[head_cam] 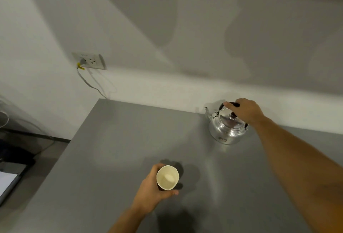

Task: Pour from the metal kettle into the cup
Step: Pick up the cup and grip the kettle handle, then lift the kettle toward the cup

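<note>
A shiny metal kettle (226, 128) with a black handle and lid knob stands upright at the far right of the grey table (115, 139), its spout pointing left. My right hand (245, 110) is closed around the black handle on top. A paper cup (167, 177), cream inside and dark outside, stands near the table's front middle. My left hand (152, 190) wraps around the cup's left side and holds it. The cup's inside looks pale; I cannot tell whether it holds liquid.
A white wall runs behind the table, with a socket (91, 61) and a plugged-in grey cable (89, 82) at the left. Beyond the table's left edge lie a dark object and a white sheet (7, 182) lower down.
</note>
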A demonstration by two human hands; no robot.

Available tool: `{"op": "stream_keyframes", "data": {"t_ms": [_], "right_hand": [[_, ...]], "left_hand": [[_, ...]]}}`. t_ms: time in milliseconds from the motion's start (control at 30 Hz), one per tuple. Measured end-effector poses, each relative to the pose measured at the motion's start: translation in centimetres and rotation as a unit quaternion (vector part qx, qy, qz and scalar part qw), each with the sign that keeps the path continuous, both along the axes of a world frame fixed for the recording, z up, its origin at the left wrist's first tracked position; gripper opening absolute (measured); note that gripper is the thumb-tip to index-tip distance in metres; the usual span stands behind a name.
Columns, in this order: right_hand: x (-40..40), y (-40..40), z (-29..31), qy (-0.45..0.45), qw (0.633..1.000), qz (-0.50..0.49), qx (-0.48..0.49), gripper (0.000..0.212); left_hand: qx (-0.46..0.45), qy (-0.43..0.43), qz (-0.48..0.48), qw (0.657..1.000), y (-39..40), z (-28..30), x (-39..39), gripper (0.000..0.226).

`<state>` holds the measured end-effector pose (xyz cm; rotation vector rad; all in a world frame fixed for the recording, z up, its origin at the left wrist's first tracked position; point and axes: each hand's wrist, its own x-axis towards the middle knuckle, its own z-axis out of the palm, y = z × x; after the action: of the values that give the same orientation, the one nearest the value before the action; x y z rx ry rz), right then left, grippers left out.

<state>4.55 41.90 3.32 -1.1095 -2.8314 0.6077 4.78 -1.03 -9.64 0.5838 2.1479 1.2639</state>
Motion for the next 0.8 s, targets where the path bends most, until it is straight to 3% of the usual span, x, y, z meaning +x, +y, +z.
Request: {"op": "stream_keyframes", "data": {"t_ms": [133,367,800], "right_hand": [[-0.1,-0.1,0.6,0.002,0.999,-0.016,-0.036,0.074],[0.5,-2.3,2.3,0.019,1.000,-0.001,-0.016,0.081],[2.4,-11.1,8.0,0.037,0.980,0.170,0.100,0.083]], "left_hand": [[-0.001,0.004,0.034,0.999,0.6,-0.8,0.1,0.072],[0.001,0.008,0.056,0.998,1.4,-1.1,-0.3,0.072],[0.000,0.010,0.059,0.998,2.1,-0.3,-0.6,0.071]]}}
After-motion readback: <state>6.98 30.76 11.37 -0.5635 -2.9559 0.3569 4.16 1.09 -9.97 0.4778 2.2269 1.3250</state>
